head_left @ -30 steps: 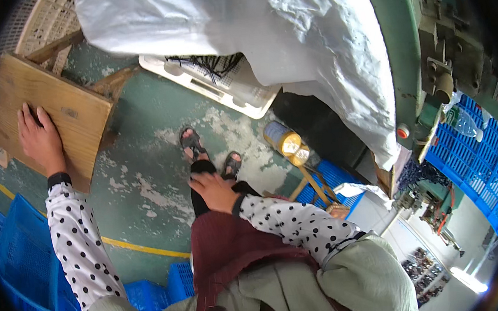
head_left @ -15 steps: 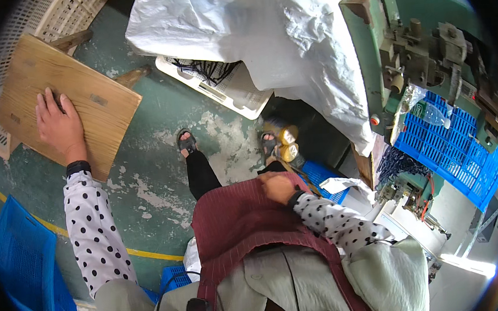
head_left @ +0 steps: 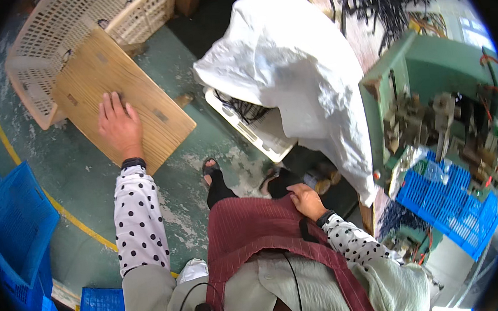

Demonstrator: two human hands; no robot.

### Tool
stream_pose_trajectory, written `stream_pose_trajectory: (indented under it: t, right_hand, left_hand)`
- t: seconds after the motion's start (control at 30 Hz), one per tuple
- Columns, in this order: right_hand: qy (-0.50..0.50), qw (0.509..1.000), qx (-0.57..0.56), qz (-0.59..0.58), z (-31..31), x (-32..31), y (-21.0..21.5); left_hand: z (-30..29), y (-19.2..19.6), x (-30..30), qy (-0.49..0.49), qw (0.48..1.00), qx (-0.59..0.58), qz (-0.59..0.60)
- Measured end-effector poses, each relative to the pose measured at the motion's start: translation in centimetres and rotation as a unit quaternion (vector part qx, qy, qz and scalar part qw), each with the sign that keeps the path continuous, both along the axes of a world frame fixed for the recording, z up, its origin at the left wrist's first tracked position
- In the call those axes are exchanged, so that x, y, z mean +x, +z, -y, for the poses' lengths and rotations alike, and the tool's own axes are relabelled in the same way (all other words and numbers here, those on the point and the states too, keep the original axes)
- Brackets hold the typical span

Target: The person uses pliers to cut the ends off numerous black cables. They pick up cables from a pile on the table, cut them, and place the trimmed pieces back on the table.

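Note:
My left hand (head_left: 120, 127) lies flat on the wooden top of a stool (head_left: 160, 136), its fingers stretched out and holding nothing. The stool's legs show only in part past the edge of its top. At the side of my lap, my right hand (head_left: 307, 202) has its fingers closed on the edge of my dark red apron (head_left: 254, 219); the fingertips are partly hidden.
A beige plastic basket (head_left: 40, 66) stands beyond the stool. Ahead, a white sheet (head_left: 313, 74) hangs partly over a white crate (head_left: 247, 129) of black strands. A green machine (head_left: 377, 116) and blue tray (head_left: 446, 207) are at right. Blue crates (head_left: 19, 214) stand at left.
My view has shifted, bringing more of the basket and machine into sight. The left hand stays flat on the stool top. My right hand has turned, its fingers now at the apron's edge.

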State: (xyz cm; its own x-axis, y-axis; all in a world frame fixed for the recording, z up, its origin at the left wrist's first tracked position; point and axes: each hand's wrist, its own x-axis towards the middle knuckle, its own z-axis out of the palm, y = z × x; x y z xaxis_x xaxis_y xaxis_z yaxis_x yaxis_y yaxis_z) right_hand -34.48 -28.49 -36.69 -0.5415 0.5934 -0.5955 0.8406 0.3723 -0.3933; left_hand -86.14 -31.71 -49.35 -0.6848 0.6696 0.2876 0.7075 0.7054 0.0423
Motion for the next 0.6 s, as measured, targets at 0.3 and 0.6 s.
stream_pose_trajectory:
  t: [0.3,0.6]
  right_hand:
    - [0.001,0.925,0.187,-0.331,-13.5,-17.4,11.3]
    - [0.012,0.854,0.355,-0.381,-22.2,-18.3,9.5]
  left_hand:
    - [0.7,0.0,-0.4,0.002,0.999,-0.007,0.053]
    - [-1.5,1.7,1.5,0.035,0.984,-0.167,0.047]
